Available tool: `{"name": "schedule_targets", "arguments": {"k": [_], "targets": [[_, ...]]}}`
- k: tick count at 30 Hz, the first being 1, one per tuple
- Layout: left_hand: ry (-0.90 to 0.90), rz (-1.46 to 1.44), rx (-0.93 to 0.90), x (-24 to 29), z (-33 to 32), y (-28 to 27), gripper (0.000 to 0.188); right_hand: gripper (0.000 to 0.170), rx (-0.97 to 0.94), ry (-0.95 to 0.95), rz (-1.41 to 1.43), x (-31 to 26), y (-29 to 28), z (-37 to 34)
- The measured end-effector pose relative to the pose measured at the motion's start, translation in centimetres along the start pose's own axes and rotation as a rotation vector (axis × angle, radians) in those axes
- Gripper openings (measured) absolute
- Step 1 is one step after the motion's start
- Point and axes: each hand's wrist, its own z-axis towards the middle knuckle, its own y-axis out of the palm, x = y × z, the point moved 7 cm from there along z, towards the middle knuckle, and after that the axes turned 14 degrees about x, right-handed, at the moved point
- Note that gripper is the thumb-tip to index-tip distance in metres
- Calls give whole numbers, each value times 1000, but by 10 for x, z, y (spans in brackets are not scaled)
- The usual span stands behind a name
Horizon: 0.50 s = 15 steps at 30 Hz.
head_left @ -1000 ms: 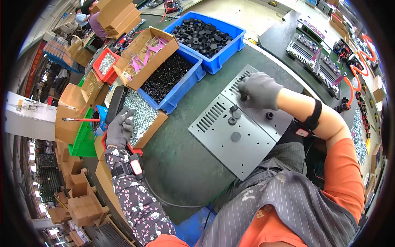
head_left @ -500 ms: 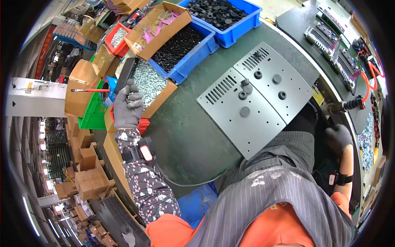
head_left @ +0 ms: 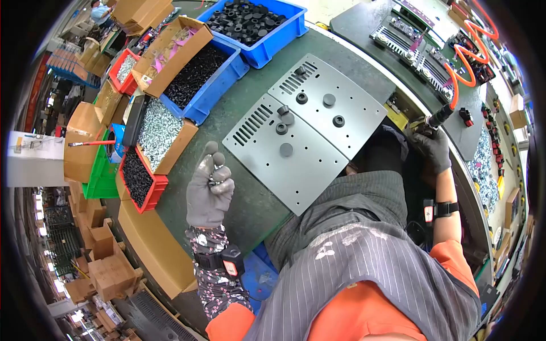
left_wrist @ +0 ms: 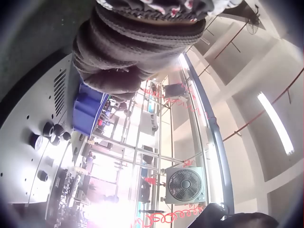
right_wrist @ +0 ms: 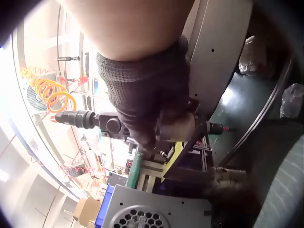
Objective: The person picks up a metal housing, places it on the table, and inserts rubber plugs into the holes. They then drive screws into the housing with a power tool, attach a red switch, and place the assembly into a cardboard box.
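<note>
Beside the left hand (head_left: 209, 193), now clear of the carton (head_left: 177, 149) and pinching silvery screws (head_left: 215, 181), lie vented panels (head_left: 307, 170); the right hand (head_left: 433, 149) newly grips a pneumatic screwdriver (right_wrist: 113, 126), leaving both hands equipped.

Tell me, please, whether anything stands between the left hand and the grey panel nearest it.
Nothing visible does: in the head view, only green tabletop shows between the left hand and that grey panel.

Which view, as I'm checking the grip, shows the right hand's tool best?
The right wrist view: the tool extends from both sides of the right hand, which hides its middle. The head view shows mainly its upper end; in the left wrist view I can't make it out.
</note>
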Motion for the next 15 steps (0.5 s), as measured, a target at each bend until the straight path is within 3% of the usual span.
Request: {"name": "schedule_targets", "arguments": {"k": [1,4,5,6,7,8,9,11,13,14,15], "targets": [[28,-18,13,-2,-4,-4,31,36,-9,-9,-5,-8,2,0],[75,-18,36,-5,-14,-12,28,28,194,-324,-295,-87,15,-21],[86,1,31,-6,-17,-14,27,28,191,-286,-127,-106,16,-26],[83,3,39,-10,-21,-13,27,35,204,-361,-234,-135,23,-35],[69,-1,74,-17,-22,-11,27,46,270,-401,-31,-146,18,-42],[54,-6,104,-25,-22,-8,26,53,212,-697,-6,-171,25,-40],[49,-6,101,-33,-21,-4,26,55,66,-590,279,-201,57,-46],[3,-66,32,-51,-20,7,26,44,-89,-328,744,-194,70,-43],[-22,-102,-16,-69,-18,14,29,35,-819,-215,942,-227,148,-61],[-62,-128,-52,-80,-19,21,29,36,-843,-21,1075,-221,164,-65],[-100,-154,-84,-90,-20,26,29,36,-977,40,1070,-224,179,-75]]}}
